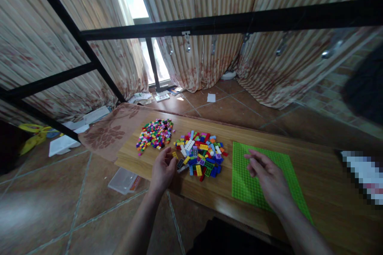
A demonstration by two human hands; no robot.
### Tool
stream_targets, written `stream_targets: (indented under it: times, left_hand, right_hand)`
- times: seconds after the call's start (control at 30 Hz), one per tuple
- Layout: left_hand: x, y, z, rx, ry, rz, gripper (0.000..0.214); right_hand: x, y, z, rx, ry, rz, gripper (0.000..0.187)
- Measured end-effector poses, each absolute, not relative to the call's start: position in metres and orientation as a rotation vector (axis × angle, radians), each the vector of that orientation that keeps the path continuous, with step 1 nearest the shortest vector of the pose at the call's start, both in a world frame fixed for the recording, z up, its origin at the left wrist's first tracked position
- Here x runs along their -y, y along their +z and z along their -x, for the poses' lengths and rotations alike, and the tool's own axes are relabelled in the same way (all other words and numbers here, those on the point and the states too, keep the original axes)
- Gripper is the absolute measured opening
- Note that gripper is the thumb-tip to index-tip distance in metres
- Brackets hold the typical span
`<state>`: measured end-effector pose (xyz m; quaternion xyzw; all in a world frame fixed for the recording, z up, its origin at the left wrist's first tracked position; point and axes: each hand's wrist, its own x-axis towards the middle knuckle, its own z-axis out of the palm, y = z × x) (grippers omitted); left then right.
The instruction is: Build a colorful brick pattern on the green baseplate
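Observation:
My left hand (pixel 163 170) is at the left edge of a pile of mixed toy building bricks (pixel 199 153), its fingers curled. A small yellow brick (pixel 174 154) shows between its thumb and index fingertips. Above the green studded baseplate (pixel 243 183) hovers my right hand (pixel 269 177), fingers loosely bent and a little apart. I make out no brick in it. Part of the baseplate is hidden under that hand and forearm.
A heap of tiny coloured pieces (pixel 155 133) lies farther left on the wooden table (pixel 191 191). A clear plastic lid or box (pixel 123 180) is on the tiled floor. Black metal rails (pixel 221 26) cross in front of striped curtains (pixel 209 59). At far right lies a blurred-out object (pixel 363 175).

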<state>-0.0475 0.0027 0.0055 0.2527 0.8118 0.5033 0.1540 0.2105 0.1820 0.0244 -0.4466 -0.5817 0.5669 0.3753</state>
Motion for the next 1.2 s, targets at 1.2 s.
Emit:
stream_targets:
  times: [1.2]
  left_hand:
    - [-0.148, 0.019, -0.131, -1.909, 0.981, -1.752, 0.061]
  right_hand:
    - [-0.188, -0.007, -0.318, 2.266, 0.593, 1.043, 0.044]
